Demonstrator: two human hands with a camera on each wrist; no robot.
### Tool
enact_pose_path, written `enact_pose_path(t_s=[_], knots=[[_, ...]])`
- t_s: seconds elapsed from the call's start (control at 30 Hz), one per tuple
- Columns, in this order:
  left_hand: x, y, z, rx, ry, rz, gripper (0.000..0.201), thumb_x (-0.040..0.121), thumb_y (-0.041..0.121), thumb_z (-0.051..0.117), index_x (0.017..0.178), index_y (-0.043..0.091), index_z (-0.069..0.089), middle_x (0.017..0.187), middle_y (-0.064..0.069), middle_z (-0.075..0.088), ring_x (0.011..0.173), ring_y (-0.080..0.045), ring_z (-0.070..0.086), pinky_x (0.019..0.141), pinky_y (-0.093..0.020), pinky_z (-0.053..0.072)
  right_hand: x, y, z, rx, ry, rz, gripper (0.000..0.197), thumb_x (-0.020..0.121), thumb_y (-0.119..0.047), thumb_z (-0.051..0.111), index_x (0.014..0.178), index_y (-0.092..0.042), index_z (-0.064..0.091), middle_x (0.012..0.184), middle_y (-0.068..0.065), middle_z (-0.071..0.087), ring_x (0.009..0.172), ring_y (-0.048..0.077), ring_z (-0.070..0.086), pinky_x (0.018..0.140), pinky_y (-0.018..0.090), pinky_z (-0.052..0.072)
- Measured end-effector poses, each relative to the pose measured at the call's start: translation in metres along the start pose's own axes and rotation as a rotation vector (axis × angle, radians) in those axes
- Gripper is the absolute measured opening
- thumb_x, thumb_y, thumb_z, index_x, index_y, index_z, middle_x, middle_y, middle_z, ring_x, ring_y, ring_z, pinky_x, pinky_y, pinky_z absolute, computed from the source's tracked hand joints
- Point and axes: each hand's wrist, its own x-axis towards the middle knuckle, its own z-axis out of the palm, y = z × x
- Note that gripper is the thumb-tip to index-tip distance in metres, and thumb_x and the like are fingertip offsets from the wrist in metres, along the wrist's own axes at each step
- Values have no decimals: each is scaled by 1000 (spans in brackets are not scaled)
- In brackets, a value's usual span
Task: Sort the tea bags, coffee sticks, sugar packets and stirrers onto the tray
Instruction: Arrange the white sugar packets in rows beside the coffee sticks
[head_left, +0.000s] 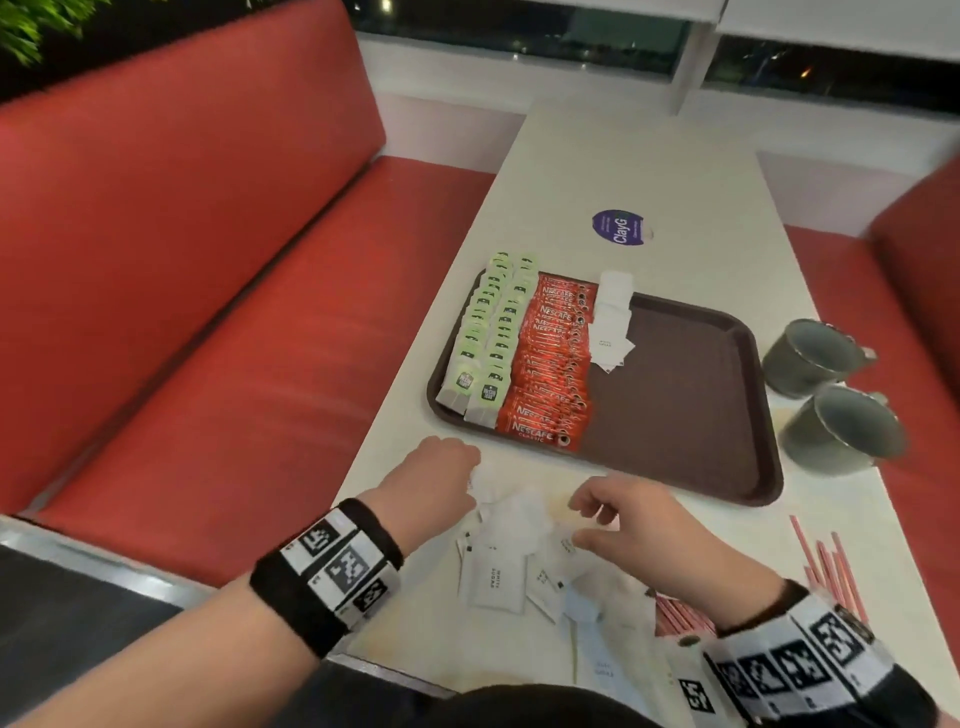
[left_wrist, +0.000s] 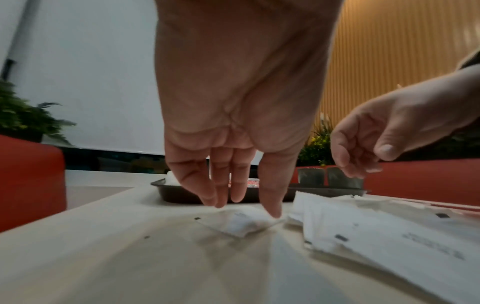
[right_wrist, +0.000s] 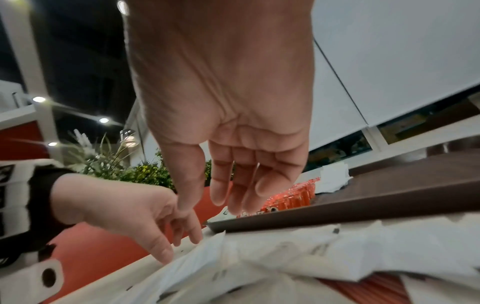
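A brown tray holds two rows of green tea bags, a row of red coffee sticks and a short row of white sugar packets. Loose sugar packets lie piled on the table in front of it. Red stirrers lie to the right of the pile. My left hand points straight down, its fingertips touching one sugar packet at the pile's left edge. My right hand hovers over the pile, fingers relaxed, holding nothing.
Two grey cups stand right of the tray, close to the table edge. A round purple sticker lies beyond the tray. Red bench seats flank the narrow white table. The tray's right half is bare.
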Motion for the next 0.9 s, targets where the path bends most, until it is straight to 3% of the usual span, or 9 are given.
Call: enact_pose_path(t_s=[0.13,0.37,0.57,0.67,0.8,0.9], knots=[[2,1,6,133,-47,18,29,91,12,50,120,10,49,119,-9,50,109,-27,47,80,-30,39,-7,-14,13,-210,-16,12,43,82,-40,69,122,-30,56,119,-11,54,112,10,46,94,25,40],[5,-11,6,121,-44,9,37,86,26,62,118,12,49,117,-7,44,108,-27,41,81,-33,43,-30,-19,42,-496,-67,116,75,73,-56,68,137,-33,36,134,-7,42,121,20,38,97,37,34],[5,-18,5,8,-45,0,61,79,25,70,131,16,40,122,-9,50,111,-28,49,88,-34,46,-30,-23,58,-521,46,158,48,84,-31,57,129,-26,41,125,-3,50,113,23,45,91,38,34],[7,-23,1,-28,-89,-30,65,75,28,73,130,16,40,120,-8,53,108,-26,53,86,-32,48,-29,-22,61,-482,86,164,40,85,-22,53,124,-25,46,119,-4,52,109,21,47,87,35,34],[5,-32,-1,-15,-100,-21,52,71,35,73,113,18,49,107,-2,53,104,-24,53,73,-27,42,-27,-19,64,-468,82,160,37,87,-19,50,124,-25,48,116,-3,53,110,21,49,87,34,31],[2,-41,2,-13,-78,-24,54,73,40,71,117,18,50,113,-4,52,113,-25,49,81,-29,43,-28,-20,64,-450,122,150,37,89,-31,51,126,-25,49,118,-4,51,113,21,46,91,34,30]])
